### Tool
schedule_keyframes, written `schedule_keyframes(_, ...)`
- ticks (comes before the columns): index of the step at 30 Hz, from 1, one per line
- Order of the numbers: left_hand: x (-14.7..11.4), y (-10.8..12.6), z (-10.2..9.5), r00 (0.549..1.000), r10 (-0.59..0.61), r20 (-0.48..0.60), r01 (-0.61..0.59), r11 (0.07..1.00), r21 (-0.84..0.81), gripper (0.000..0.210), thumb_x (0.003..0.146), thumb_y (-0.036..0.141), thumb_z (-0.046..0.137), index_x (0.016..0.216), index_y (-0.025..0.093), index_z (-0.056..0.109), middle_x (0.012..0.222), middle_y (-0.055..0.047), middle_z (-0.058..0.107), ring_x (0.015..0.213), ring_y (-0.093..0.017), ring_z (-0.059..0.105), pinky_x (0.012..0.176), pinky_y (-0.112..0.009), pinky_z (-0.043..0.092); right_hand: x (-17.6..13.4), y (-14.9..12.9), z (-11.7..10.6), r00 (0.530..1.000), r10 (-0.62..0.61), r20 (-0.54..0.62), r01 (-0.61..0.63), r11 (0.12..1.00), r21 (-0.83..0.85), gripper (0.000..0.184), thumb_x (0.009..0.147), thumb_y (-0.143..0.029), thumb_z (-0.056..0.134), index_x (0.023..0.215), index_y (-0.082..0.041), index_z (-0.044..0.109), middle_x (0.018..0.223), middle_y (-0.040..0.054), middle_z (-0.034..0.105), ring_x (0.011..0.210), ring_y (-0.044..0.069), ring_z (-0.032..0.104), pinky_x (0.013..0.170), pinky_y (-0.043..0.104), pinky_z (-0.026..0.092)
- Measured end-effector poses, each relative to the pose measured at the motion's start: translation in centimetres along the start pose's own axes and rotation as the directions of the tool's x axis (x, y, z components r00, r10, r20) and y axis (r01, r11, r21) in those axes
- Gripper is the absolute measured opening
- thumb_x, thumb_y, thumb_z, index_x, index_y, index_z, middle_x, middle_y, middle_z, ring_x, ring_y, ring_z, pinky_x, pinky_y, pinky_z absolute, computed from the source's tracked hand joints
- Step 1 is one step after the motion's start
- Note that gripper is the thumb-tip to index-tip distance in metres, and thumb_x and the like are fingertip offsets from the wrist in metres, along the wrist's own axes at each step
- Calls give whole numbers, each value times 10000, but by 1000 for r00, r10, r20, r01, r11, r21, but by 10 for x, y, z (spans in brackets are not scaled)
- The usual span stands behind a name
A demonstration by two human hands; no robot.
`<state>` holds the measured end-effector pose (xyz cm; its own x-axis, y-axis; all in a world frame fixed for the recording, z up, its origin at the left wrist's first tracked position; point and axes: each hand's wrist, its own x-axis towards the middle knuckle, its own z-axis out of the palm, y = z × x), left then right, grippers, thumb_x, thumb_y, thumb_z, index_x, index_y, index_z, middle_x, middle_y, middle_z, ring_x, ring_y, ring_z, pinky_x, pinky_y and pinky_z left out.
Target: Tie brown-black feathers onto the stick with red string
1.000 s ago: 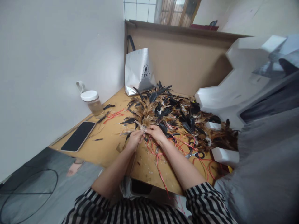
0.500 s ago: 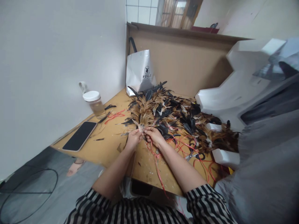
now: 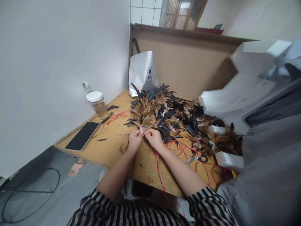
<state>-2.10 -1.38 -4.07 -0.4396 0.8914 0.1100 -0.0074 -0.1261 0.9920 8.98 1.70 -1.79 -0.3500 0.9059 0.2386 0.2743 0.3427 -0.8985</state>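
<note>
Side by side at the near end of a bundle of brown feathers (image 3: 143, 108), my two hands pinch its pale quill ends. My left hand (image 3: 135, 139) has thumb and forefinger closed on the bundle's base. My right hand (image 3: 153, 138) is closed at the same spot, its fingertips almost touching the left ones; exactly what they grip is too small to tell. Red string (image 3: 160, 172) hangs below my right hand over the table edge. More black and brown feathers (image 3: 185, 113) are heaped to the right.
Scissors (image 3: 192, 160) lie among tangled red string on the right, near white foam blocks (image 3: 229, 159). A phone (image 3: 82, 136) and a lidded drink jar (image 3: 98, 105) stand left on the wooden table (image 3: 105, 155). A silver bag (image 3: 141, 72) leans against the cardboard (image 3: 188, 62) behind.
My right hand has turned slightly, its fingers curling closer to the left fingertips at the quill ends. The whole view has shifted a little; the other things stay put.
</note>
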Motion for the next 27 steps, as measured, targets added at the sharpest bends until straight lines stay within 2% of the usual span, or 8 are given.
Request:
schedule_keyframes(4,-5,6,1,986,169,3,-161,936,312,171,751,202,490,686,154,641,640,-36,632,625,-168,551,637,-270,413,-1,-2,1,1000,-12,-14,11,999,-40,211,704,-297,512,578,-152,602,508,-26,480,491,93,380,490,210,296)
schedule_keyframes(8,-15,21,6,970,237,60,-223,757,614,246,803,141,416,817,137,662,753,-108,650,695,-196,579,677,-291,414,-1,-6,-2,999,16,-28,-17,998,-53,258,717,-355,539,607,-147,645,510,-16,520,481,95,396,485,215,298)
schedule_keyframes(13,-22,36,12,953,267,144,-275,559,782,333,840,140,368,1030,99,638,831,-150,618,770,-229,580,694,-309,424,4,-5,-4,994,93,-64,-88,992,86,289,667,-414,591,556,-149,625,481,-19,515,454,88,381,462,219,284)
schedule_keyframes(17,-27,40,13,943,281,177,-299,484,822,378,862,171,343,1121,92,607,871,-159,592,763,-227,569,686,-319,436,6,-3,-2,974,221,-56,-194,932,308,313,601,-445,643,509,-155,574,454,-36,473,433,73,342,435,215,261)
schedule_keyframes(20,-31,40,11,929,320,187,-339,527,780,389,836,148,379,1154,106,601,881,-142,582,786,-217,560,710,-319,443,4,-6,-3,948,316,-42,-270,864,425,340,550,-454,682,478,-163,521,425,-49,447,409,62,324,420,211,249)
schedule_keyframes(23,-31,39,8,933,322,161,-346,681,646,387,767,116,469,1117,121,634,815,-97,582,789,-204,549,733,-318,450,3,-11,-5,929,368,-20,-315,820,478,339,505,-434,713,479,-169,503,404,-55,444,384,55,317,403,206,232)
schedule_keyframes(25,-29,37,5,965,232,122,-262,842,471,348,742,143,530,1064,130,662,746,-62,582,718,-179,547,689,-304,463,2,-13,-6,920,391,-7,-337,801,494,336,488,-425,723,486,-172,503,393,-58,443,370,53,315,391,204,218)
schedule_keyframes(27,-26,36,4,993,51,103,-71,976,207,321,743,203,575,1044,137,666,699,-35,590,623,-144,541,604,-276,469,2,-13,-6,915,404,15,-353,782,513,334,485,-422,726,501,-174,504,390,-59,446,359,53,318,376,203,204)
